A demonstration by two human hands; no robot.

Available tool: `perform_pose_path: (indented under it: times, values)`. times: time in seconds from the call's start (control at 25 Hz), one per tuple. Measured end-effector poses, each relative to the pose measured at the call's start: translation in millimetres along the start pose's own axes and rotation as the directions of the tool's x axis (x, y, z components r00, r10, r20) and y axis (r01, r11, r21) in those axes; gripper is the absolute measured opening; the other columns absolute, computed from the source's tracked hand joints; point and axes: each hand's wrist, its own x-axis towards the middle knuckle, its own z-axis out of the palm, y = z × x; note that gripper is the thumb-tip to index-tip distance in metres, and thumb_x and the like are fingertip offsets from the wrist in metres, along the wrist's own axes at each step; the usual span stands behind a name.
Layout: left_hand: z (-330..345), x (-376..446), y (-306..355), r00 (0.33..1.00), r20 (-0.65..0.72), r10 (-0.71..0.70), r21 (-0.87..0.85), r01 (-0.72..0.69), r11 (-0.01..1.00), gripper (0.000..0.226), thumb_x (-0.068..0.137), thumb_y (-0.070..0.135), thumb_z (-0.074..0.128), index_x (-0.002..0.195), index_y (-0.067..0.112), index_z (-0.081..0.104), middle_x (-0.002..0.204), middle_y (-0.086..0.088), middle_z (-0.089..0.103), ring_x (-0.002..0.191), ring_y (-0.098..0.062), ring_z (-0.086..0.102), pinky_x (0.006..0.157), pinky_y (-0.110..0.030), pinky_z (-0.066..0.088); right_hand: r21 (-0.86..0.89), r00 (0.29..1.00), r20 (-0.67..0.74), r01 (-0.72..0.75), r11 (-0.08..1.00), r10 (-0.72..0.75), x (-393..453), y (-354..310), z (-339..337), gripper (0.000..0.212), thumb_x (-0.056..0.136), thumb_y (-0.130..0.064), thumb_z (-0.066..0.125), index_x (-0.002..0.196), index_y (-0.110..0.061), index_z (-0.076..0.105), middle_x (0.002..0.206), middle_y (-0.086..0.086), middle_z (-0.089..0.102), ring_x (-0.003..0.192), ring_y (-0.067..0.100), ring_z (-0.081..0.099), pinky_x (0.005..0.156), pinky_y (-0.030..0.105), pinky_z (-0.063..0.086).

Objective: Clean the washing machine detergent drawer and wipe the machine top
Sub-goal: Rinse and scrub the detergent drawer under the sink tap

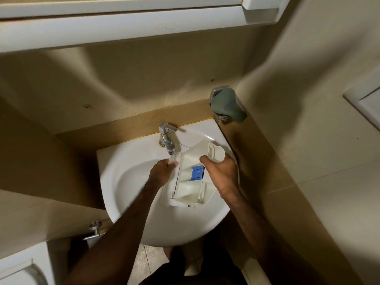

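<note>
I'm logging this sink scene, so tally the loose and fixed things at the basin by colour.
White: 2, the detergent drawer held in both hands and the sink.
Blue: 1, the insert inside the drawer.
Green: 1, the cloth on the corner ledge.
Chrome: 1, the tap.
Total: 5.

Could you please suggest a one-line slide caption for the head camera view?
Both hands, left hand and right hand, hold the detergent drawer over the sink beneath the tap.
</note>
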Motion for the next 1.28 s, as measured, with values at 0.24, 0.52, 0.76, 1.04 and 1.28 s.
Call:
perform_pose_path:
  times: [0.24, 0.52, 0.76, 1.04, 1.28]
  values:
    - [-3.9, 2.5, 11.5, 0.995, -0.062, 0.080, -0.052, -0.084, 0.995, 0.022, 0.106, 0.023, 0.055, 0.108, 0.005, 0.067, 0.112, -0.018, 0.072, 0.100, -0.035, 0.067, 0.085, -0.039, 0.054, 0.215, 0.996, -0.088, 0.040, 0.976, -0.021, -0.7, 1.0, 2.6, 0.043, 0.063, -0.043, 0.078, 0.102, -0.023, 0.075, 0.087, -0.010, 0.079, 0.080, 0.010, 0.076, 0.079, 0.043, 0.066]
    - [-4.8, -2.2, 2.2, 0.984, -0.102, 0.145, -0.045, -0.150, 0.988, 0.031, 0.102, 0.042, 0.062, 0.085, 0.019, 0.074, 0.075, 0.003, 0.068, 0.075, -0.019, 0.059, 0.065, -0.029, 0.041, 0.362, 0.988, -0.134, -0.019, 0.932, 0.072, -4.2, 15.9, 10.1, 0.030, 0.078, -0.024, 0.087, 0.106, -0.021, 0.076, 0.090, -0.009, 0.080, 0.082, 0.010, 0.078, 0.077, 0.039, 0.067]
    - [-23.3, -9.3, -20.8, 0.989, -0.013, 0.147, 0.040, -0.147, 0.988, 0.030, 0.103, 0.048, 0.050, 0.098, 0.027, 0.072, 0.081, 0.002, 0.072, 0.063, -0.020, 0.073, 0.055, -0.035, 0.060, 0.486, 0.980, -0.145, -0.046, 0.873, 0.132, 9.2, 17.3, 7.6, 0.022, 0.076, -0.028, 0.089, 0.093, -0.031, 0.076, 0.086, -0.011, 0.080, 0.086, 0.012, 0.078, 0.075, 0.039, 0.066]
    - [-8.8, -3.8, -4.1, 0.957, -0.261, 0.125, 0.189, -0.077, 0.979, 0.047, 0.096, 0.064, 0.047, 0.100, 0.029, 0.077, 0.089, -0.005, 0.077, 0.088, -0.030, 0.069, 0.077, -0.035, 0.051, 0.471, 0.983, 0.035, -0.176, 0.864, 0.181, 9.8, 13.2, -1.4, 0.051, 0.083, -0.052, 0.083, 0.122, -0.029, 0.059, 0.106, -0.004, 0.074, 0.088, 0.014, 0.072, 0.067, 0.047, 0.067]
    - [-12.7, 14.5, 5.3, 0.974, -0.167, 0.151, 0.106, -0.135, 0.985, 0.073, 0.080, 0.086, 0.048, 0.094, 0.021, 0.077, 0.085, -0.005, 0.076, 0.084, -0.029, 0.069, 0.076, -0.038, 0.051, -0.549, 0.739, 0.028, 0.575, 0.607, -0.673, -10.2, 24.7, -24.6, 0.106, 0.090, -0.088, 0.028, 0.168, -0.021, 0.003, 0.176, 0.011, 0.008, 0.162, 0.029, 0.009, 0.130, 0.054, 0.006]
